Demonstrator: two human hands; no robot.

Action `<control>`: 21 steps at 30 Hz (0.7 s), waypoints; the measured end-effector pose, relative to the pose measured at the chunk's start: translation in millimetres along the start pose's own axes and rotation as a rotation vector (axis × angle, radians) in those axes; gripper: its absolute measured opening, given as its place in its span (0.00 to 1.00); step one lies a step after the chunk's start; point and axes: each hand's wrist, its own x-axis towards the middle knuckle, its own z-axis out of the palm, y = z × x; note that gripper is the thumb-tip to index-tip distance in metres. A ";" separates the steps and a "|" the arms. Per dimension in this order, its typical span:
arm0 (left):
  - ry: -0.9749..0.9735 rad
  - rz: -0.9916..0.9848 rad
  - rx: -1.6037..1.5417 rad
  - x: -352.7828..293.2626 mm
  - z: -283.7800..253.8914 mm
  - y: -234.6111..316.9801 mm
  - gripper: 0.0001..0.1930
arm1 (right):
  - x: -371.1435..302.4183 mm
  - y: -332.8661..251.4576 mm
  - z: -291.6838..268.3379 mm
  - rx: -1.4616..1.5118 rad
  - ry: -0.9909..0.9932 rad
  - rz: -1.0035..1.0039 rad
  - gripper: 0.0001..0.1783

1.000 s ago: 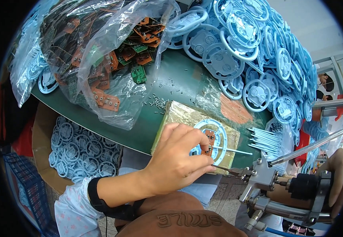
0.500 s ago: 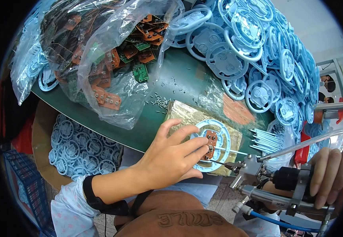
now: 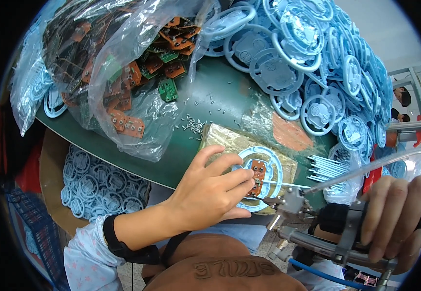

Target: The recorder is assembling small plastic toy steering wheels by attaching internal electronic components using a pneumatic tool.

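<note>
A light blue toy steering wheel [image 3: 274, 162] lies on a block wrapped in yellowish film [image 3: 220, 138]. An orange circuit board [image 3: 258, 169] sits in its middle, and a thin pale blue rod [image 3: 288, 184] runs out to the right. My left hand [image 3: 215, 186] holds the wheel, with fingertips on the board and wheel and the thumb by the near rim. My right hand [image 3: 392, 220] is closed around a black and metal power screwdriver [image 3: 336, 218]. Its thin bit reaches the board's lower end; the exact contact point is too small to tell.
Loose screws [image 3: 191, 123] lie beyond the block. A clear bag of circuit boards [image 3: 128, 104] stands at far left, a heap of blue wheels [image 3: 278, 72] at far right. Several blue rods [image 3: 328, 172] lie right of the block. A cardboard box [image 3: 55, 189] of blue parts stands lower left.
My right hand and the screwdriver's body have moved a little left, with the bit still at the board's lower end. My left hand keeps its place on the wheel.
</note>
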 end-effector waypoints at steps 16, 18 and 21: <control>0.260 -0.737 -0.190 167.5 -12.4 -74.3 0.21 | 24.7 -12.7 -85.8 -0.179 0.393 -0.318 0.13; 0.128 -1.064 -0.576 181.5 -14.6 -82.5 0.20 | 30.2 -2.3 -80.3 -0.243 0.505 -0.273 0.24; 0.319 -1.061 -0.989 184.7 -4.1 -85.5 0.18 | 29.9 6.4 -90.3 -0.283 0.552 -0.252 0.28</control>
